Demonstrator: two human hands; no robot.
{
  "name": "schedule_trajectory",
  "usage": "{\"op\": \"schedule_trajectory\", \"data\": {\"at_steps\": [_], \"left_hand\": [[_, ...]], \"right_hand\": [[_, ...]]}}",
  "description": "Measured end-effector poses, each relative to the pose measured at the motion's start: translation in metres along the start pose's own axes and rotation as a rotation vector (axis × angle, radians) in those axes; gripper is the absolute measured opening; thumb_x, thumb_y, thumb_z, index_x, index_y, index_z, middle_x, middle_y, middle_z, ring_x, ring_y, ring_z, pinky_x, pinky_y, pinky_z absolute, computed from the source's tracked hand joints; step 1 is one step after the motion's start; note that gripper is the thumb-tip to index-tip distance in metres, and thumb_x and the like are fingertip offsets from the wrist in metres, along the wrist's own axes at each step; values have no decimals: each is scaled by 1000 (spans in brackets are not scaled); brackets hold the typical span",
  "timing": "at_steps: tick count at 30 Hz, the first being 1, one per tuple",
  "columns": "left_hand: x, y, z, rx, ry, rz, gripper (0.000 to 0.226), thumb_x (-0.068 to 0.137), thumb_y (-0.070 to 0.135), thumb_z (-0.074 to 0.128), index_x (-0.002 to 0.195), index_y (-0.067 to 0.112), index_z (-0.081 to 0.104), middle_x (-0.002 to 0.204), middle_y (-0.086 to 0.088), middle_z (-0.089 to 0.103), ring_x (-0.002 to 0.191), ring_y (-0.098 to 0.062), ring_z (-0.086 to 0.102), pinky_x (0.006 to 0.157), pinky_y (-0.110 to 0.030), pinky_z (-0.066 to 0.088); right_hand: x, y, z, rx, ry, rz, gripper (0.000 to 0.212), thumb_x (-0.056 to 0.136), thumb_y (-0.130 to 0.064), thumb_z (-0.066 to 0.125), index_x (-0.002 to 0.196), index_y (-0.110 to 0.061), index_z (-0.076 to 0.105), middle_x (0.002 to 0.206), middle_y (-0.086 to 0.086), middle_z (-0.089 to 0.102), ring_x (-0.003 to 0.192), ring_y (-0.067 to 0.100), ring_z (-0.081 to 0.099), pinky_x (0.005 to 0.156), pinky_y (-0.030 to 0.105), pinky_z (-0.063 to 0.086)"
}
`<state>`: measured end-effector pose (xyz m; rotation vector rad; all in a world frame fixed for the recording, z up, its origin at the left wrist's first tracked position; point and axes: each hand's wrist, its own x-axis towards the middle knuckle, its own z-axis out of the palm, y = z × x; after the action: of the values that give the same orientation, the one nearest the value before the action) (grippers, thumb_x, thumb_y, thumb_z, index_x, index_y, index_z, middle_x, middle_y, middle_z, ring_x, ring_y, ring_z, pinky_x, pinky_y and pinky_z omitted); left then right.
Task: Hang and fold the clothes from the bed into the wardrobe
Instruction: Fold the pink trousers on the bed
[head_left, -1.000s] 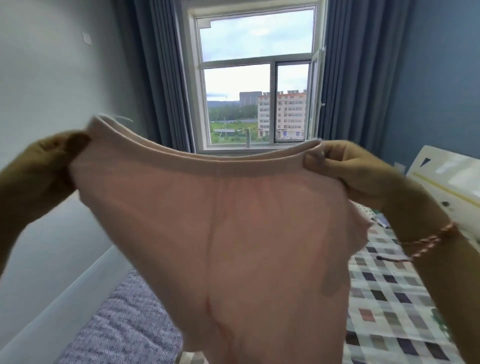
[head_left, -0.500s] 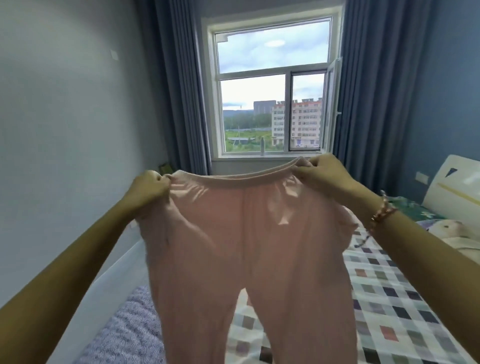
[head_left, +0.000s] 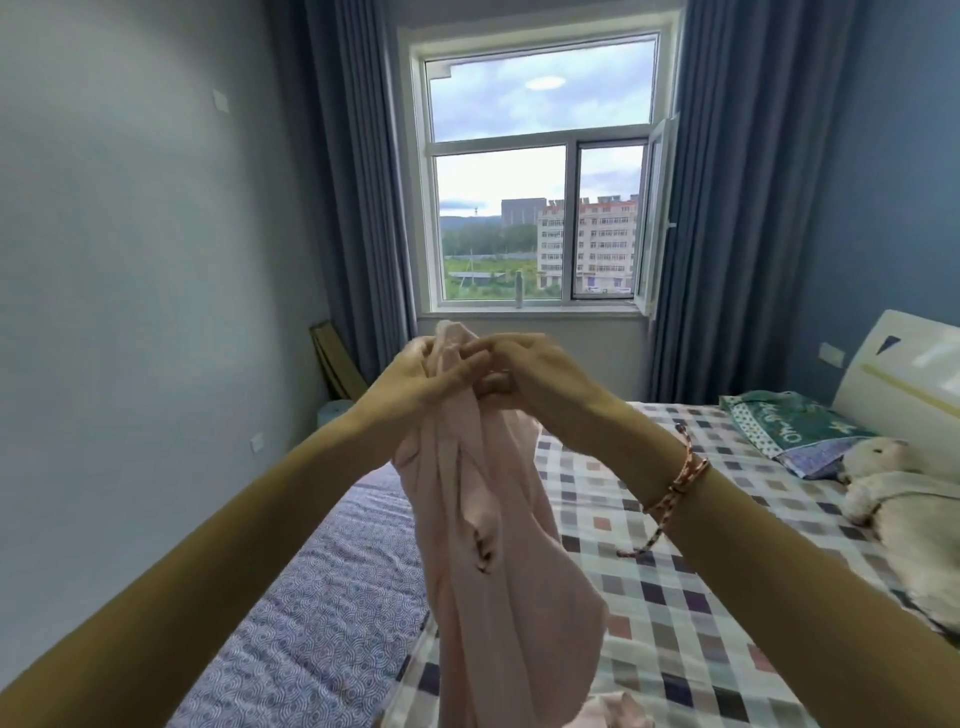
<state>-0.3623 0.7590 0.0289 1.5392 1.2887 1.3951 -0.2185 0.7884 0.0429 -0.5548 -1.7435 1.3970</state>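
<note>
The pale pink trousers of soft cotton (head_left: 483, 545) are hanging in the air above the bed, gathered into one long bundle. Their top is held up in front of the window, and the legs are dropping down out of the bottom of the view. The left hand (head_left: 415, 374) is gripping the bunched waistband with its fingers curled round the cloth. The right hand (head_left: 535, 374) is touching it from the other side, with its fingers bent and pinching the same top edge. A braided red-and-white string bracelet (head_left: 675, 483) is sitting on the right wrist.

I judge that the step in hand is folding: the two ends of the waistband are meeting, so the trousers are being halved along their length, one leg over the other.

The next move probably calls for one hand to keep the waist while the other goes down to line up the legs, because the cloth is hanging twisted and creased.

Below is the bed with the checked sheet (head_left: 675, 597), and beside the sheet a blue patterned quilt (head_left: 322, 623) is lying. The wardrobe is not in view.
</note>
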Motion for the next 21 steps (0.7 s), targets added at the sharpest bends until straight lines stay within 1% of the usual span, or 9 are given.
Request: {"op": "schedule_trajectory", "data": {"at_steps": [2, 4, 7, 9, 12, 14, 16, 18, 21], "left_hand": [[-1, -1, -7, 17, 17, 84, 29, 80, 20, 66, 105, 6, 61, 89, -5, 66, 77, -8, 64, 70, -20, 54], [-4, 7, -14, 25, 42, 93, 10, 87, 14, 60, 95, 14, 65, 85, -1, 68, 75, -7, 63, 71, -21, 53], [-6, 19, -25, -81, 18, 69, 13, 90, 13, 53, 98, 15, 63, 83, 5, 69, 74, -4, 65, 73, -19, 55], [-7, 25, -29, -126, -25, 50, 15, 91, 11, 50, 101, 13, 62, 84, 5, 68, 74, -4, 65, 74, -19, 55], [-9, 30, -40, 16, 3, 65, 15, 92, 11, 50, 101, 15, 62, 85, 4, 65, 69, 0, 62, 68, -16, 54], [-8, 31, -55, 298, 91, 149, 16, 93, 12, 53, 103, 16, 63, 84, 4, 62, 64, 4, 59, 63, -13, 51], [-5, 33, -75, 524, 143, 196, 18, 92, 9, 54, 106, 15, 62, 85, 5, 61, 66, 1, 58, 61, -13, 49], [2, 41, -95, 705, 152, 174, 24, 89, -1, 55, 108, 9, 64, 89, -2, 62, 76, -10, 57, 63, -17, 48], [13, 63, -124, 888, 180, 137, 49, 77, -20, 45, 115, 7, 63, 90, -5, 59, 78, -18, 51, 53, -9, 41]], "right_hand": [[-2, -3, -14, -213, 113, -137, 30, 84, 11, 48, 92, -10, 67, 83, 7, 62, 72, 13, 54, 69, 21, 49], [2, 4, -37, -334, 249, -116, 42, 78, 0, 67, 116, -15, 60, 104, 6, 59, 88, 12, 54, 84, 27, 48], [6, 31, -53, -115, -100, 251, 101, 55, -51, 82, 138, -12, 38, 133, 8, 51, 117, 22, 53, 99, 37, 43], [6, 48, -47, -20, -284, 339, 87, 59, -57, 77, 128, -8, 52, 122, 6, 63, 111, 22, 61, 93, 36, 50], [15, 46, -37, 248, -131, 260, 34, 79, -24, 65, 107, -3, 62, 93, 9, 69, 78, 17, 69, 72, 28, 58], [28, 33, -37, 145, 7, 124, 12, 86, -12, 60, 96, -5, 64, 87, 9, 68, 71, 16, 67, 69, 28, 58], [42, 15, -31, -106, 53, 8, 5, 88, -7, 60, 90, -6, 65, 84, 7, 66, 74, 15, 64, 70, 27, 56], [55, -5, -18, -331, 52, -99, 6, 85, -2, 61, 90, -5, 63, 80, 3, 61, 73, 12, 59, 63, 17, 53], [78, -43, 8, -509, 37, -235, 18, 81, 2, 62, 73, -11, 53, 73, -1, 49, 67, 5, 48, 48, 4, 40]]}}
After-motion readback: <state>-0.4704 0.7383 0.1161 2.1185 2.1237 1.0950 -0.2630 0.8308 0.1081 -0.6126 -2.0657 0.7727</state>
